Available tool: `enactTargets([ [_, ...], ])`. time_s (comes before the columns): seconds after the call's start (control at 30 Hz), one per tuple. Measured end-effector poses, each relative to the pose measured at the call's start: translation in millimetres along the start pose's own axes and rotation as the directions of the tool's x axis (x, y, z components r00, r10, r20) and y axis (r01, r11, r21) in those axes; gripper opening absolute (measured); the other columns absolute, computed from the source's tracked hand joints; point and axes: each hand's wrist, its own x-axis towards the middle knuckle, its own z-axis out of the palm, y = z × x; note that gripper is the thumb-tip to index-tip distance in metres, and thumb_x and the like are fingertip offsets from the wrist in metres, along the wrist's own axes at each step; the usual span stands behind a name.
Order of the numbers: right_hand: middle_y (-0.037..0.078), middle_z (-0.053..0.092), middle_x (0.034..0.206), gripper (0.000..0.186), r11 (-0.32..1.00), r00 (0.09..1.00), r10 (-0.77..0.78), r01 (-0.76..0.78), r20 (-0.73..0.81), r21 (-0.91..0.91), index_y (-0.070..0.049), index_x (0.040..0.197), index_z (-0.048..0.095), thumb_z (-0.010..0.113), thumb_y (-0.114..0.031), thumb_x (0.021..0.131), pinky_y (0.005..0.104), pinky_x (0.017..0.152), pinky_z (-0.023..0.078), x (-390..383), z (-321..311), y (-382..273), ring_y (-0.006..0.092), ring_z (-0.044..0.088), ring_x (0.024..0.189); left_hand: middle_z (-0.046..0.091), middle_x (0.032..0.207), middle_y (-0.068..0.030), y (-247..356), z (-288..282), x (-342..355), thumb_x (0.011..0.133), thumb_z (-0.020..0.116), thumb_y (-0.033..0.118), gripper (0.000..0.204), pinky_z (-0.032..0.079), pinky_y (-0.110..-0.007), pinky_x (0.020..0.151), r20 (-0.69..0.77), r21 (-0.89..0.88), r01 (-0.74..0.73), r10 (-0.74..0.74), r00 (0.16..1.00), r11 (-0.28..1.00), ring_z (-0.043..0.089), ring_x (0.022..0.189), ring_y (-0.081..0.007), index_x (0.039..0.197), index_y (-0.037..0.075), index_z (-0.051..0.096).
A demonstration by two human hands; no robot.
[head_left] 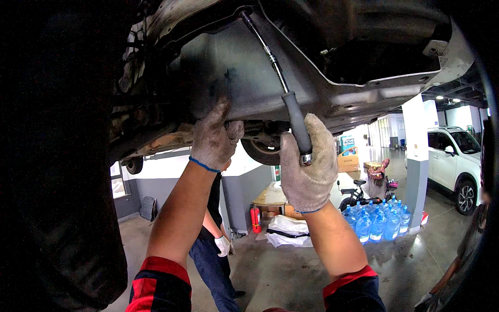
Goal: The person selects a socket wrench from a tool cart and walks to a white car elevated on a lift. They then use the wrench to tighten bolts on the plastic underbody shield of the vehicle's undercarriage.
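Observation:
Both my hands wear dirty white work gloves and are raised to the underside of a car. My right hand [314, 174] is closed around the grey grip of a long socket driver [295, 117], its chrome butt showing by the palm. The driver's chrome shaft slants up and left, and its tip meets the edge of a dark metal undercover panel [247, 73]. To the left, my left hand [212, 139] holds no visible object. Its fingers are apart, one stretched upward just under or against the panel; contact is hard to judge.
Another person [213, 249] in dark trousers stands behind my left arm, one gloved hand [222, 245] hanging. Blue water jugs [378, 223], a red fire extinguisher [255, 220] and cardboard boxes [348, 163] stand beyond. A white car [457, 161] is parked at right, past a pillar [417, 177].

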Motion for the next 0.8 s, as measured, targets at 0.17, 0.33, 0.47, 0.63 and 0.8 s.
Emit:
enactTargets([
  [0.17,0.023,0.061,0.114,0.046,1.000,1.000,0.016,-0.016,-0.019,0.015,0.006,0.124,0.055,0.074,-0.010,0.086,0.0384,0.090,0.050,-1.7,1.3,-1.7,0.0295,0.063,0.102,0.052,0.091,-0.0070,3.0,-17.3,-0.3,0.098,0.064,0.020,0.020,0.050,-0.021,0.066,0.173,0.103,-0.066,0.048,0.984,0.992,0.051,0.073,-0.0125,0.103,0.002,0.058],
  [0.33,0.026,0.064,0.105,0.043,0.994,0.990,-0.107,0.106,-0.090,-0.015,0.007,0.118,0.058,0.075,-0.008,0.082,0.0407,0.077,0.054,6.5,3.7,2.8,0.0391,0.065,0.089,0.053,0.089,-0.0062,4.3,6.2,-7.9,0.099,0.062,0.021,0.021,0.051,-0.021,0.066,-0.132,-0.035,0.083,-0.087,0.987,0.996,0.052,0.073,-0.0115,0.105,0.001,0.059],
  [0.47,0.024,0.064,0.103,0.045,0.974,0.972,-0.218,0.210,-0.086,-0.089,0.005,0.120,0.058,0.075,-0.007,0.080,0.0396,0.070,0.055,15.0,7.3,1.3,0.0380,0.065,0.084,0.055,0.086,-0.0061,-1.9,-10.4,-0.9,0.098,0.062,0.028,0.023,0.048,-0.025,0.061,0.075,0.154,-0.093,0.082,0.994,0.984,0.052,0.068,-0.0142,0.101,0.005,0.059],
  [0.63,0.020,0.062,0.091,0.048,0.979,0.987,-0.154,0.158,0.041,-0.128,0.002,0.122,0.056,0.075,-0.010,0.080,0.0409,0.063,0.054,20.3,5.2,-12.7,0.0358,0.064,0.074,0.060,0.086,-0.0057,1.0,-9.7,3.4,0.097,0.061,0.032,0.023,0.047,-0.029,0.058,0.194,0.239,-0.163,0.117,0.974,0.957,0.055,0.066,-0.0170,0.099,0.010,0.059],
  [0.8,0.024,0.063,0.094,0.046,0.988,0.981,0.093,-0.068,0.173,-0.141,0.003,0.124,0.050,0.069,-0.018,0.087,0.0461,0.067,0.054,23.8,12.5,-23.1,0.0417,0.065,0.081,0.059,0.089,-0.0066,-8.1,-31.9,32.5,0.096,0.061,0.013,0.016,0.050,-0.027,0.068,0.141,0.286,-0.166,0.129,0.981,0.944,0.056,0.075,-0.0144,0.106,0.001,0.058],
])
